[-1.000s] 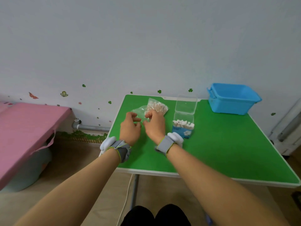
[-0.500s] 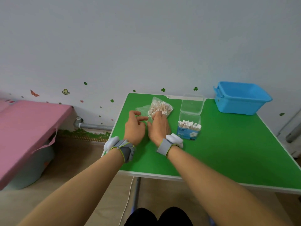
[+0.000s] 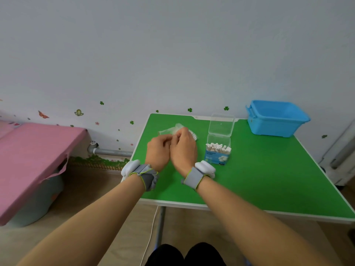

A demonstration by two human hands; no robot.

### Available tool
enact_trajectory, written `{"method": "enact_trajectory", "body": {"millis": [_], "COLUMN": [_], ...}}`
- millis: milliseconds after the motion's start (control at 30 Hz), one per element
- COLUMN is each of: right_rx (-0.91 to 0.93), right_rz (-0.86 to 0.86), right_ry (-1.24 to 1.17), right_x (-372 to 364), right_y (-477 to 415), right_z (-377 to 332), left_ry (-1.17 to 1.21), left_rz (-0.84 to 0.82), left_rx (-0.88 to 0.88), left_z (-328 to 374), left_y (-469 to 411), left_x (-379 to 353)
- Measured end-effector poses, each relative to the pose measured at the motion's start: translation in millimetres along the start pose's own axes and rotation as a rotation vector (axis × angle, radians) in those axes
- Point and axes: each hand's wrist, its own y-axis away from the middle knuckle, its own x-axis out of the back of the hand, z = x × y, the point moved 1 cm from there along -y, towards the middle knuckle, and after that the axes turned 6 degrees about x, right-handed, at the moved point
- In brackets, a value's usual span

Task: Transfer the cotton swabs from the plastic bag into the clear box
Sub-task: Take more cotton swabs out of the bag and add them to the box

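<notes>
Step in hand: opening the bag. Left hand (image 3: 157,150) and right hand (image 3: 183,148) touch side by side, fingers curled on plastic bag (image 3: 167,131) at far left of bench (image 3: 269,179), cotton swabs (image 3: 194,135) inside. Clear box (image 3: 219,150), lid up, part-filled, stands near. Next, likely: part the mouth, pinch swabs out.

One left hand (image 3: 157,151), one right hand (image 3: 183,148), one plastic bag (image 3: 166,131), one clear box (image 3: 218,140), one blue bin (image 3: 276,129), one table (image 3: 269,173).
</notes>
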Motion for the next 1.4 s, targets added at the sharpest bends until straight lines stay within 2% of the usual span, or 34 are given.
{"method": "enact_trajectory", "body": {"millis": [100, 367, 467, 567, 633, 733, 933, 1067, 1400], "right_rx": [0.034, 0.050, -0.132, -0.334, -0.456, -0.568, -0.576, -0.577, -0.585], "right_rz": [0.023, 0.048, 0.064, 0.003, -0.061, -0.127, -0.137, -0.099, -0.010], "right_ry": [-0.032, -0.149, -0.253, -0.258, -0.245, -0.265, -0.354, -0.387, -0.466], "right_x": [1.5, 5.5, 7.1, 5.3, 3.2, 0.4, -9.9, -12.8, -10.6], "right_y": [10.4, 24.1, 19.6, 15.3, 13.3, 11.7, 8.3, 8.2, 8.3], "right_z": [-4.9, -6.2, 1.0, 7.6, 10.9, 11.6, 14.1, 16.7, 20.8], "left_ry": [-0.100, -0.456, -0.474, -0.380, -0.328, -0.392, -0.491, -0.479, -0.649], "left_rz": [-0.105, -0.243, -0.206, -0.191, -0.165, -0.175, -0.191, -0.201, -0.267], "left_rx": [-0.052, -0.151, -0.087, 0.043, 0.055, 0.018, 0.083, 0.114, 0.139], "left_z": [3.3, 6.6, 3.0, -3.2, -3.1, -1.1, -0.9, 0.5, 9.6], "left_y": [1.8, -5.1, -11.5, -15.2, -15.6, -15.7, -23.4, -27.4, -32.6], "left_x": [4.6, 2.9, -1.7, -4.3, -5.9, -7.5, -10.3, -11.9, -11.2]}}
